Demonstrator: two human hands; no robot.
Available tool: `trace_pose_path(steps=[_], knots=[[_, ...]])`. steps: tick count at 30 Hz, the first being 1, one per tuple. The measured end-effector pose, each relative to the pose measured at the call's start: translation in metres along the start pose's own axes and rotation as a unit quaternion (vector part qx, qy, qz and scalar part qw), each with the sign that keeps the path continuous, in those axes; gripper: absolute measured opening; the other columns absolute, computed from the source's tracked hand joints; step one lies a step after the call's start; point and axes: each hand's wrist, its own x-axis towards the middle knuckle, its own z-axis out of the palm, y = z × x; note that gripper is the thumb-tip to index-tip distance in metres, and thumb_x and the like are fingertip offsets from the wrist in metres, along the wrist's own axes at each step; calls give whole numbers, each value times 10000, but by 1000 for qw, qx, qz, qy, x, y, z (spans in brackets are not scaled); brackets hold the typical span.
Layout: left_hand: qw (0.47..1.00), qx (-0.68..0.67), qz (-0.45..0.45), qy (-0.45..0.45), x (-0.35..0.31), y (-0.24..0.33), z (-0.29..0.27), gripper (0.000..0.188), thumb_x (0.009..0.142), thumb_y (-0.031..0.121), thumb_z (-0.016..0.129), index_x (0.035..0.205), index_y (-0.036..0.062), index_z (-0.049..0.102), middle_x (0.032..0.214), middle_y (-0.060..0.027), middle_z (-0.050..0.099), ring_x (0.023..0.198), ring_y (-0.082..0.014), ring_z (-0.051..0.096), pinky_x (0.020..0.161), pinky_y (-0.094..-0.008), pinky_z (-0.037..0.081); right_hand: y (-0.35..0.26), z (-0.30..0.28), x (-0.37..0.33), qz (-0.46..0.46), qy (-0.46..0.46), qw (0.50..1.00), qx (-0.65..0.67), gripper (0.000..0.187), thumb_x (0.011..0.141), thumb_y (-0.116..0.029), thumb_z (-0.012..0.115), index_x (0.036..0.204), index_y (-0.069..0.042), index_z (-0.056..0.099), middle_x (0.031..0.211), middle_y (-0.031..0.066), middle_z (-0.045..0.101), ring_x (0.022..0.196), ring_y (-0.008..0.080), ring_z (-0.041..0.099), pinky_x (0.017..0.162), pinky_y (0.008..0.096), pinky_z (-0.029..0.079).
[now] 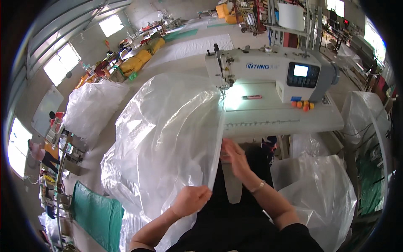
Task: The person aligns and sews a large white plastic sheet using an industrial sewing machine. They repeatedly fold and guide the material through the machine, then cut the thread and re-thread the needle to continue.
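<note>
A large translucent plastic sheet [168,122] spreads in crumpled folds to the left of the white sewing machine [262,67]. Its straight right edge runs from under the needle area down toward my lap. Low on that edge, my left hand [191,201] is closed in a pinch on the plastic. Higher up, just below the front of the table, my right hand [239,160] has its fingers bent at the same edge, gripping it; the fingertips are partly hidden. The machine's lamp lights the white table [277,115] beside the needle.
On the table lie a dark and pink marker-like tool [252,97] and several small orange and yellow balls [305,106]. More plastic sheeting [315,189] hangs at the right of my legs. A plastic bundle [92,105] and a green sheet [97,214] are at the left.
</note>
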Motion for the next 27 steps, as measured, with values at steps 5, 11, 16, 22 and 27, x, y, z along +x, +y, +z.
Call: trace_pose_path(steps=[5,11,16,22,27], knots=[[988,18,144,-44,15,-12,26,200,898,183,576,768,32,569,689,-181,580,669,-368,588,605,-427,470,92,17,7,-207,-200,926,-245,160,889,-156,584,873,-32,683,851,89,687,747,136,646,618,302,514],[990,-25,126,-60,4,-38,30,190,903,201,554,789,49,549,691,-178,581,662,-383,588,589,-457,469,5,-32,37,-11,180,921,-347,242,896,-199,608,845,36,641,671,144,647,637,257,660,569,367,509],[979,-66,186,-57,15,-39,29,115,857,139,636,807,46,590,643,-153,558,587,-330,590,530,-417,476,-70,-47,133,-155,238,636,-717,286,827,-240,661,882,41,644,675,203,639,636,341,648,594,407,522],[972,-100,211,-39,18,-52,20,87,854,95,637,812,34,590,620,-143,542,565,-318,583,509,-412,462,-59,-49,177,-35,158,524,-836,208,812,-184,612,900,-6,671,736,158,671,712,294,677,620,396,532],[969,-143,202,-22,25,-64,16,108,854,83,640,786,24,580,622,-148,535,552,-294,581,510,-394,451,-64,-31,173,29,104,514,-851,194,788,-168,602,870,-1,655,731,134,674,715,277,679,620,382,532]])
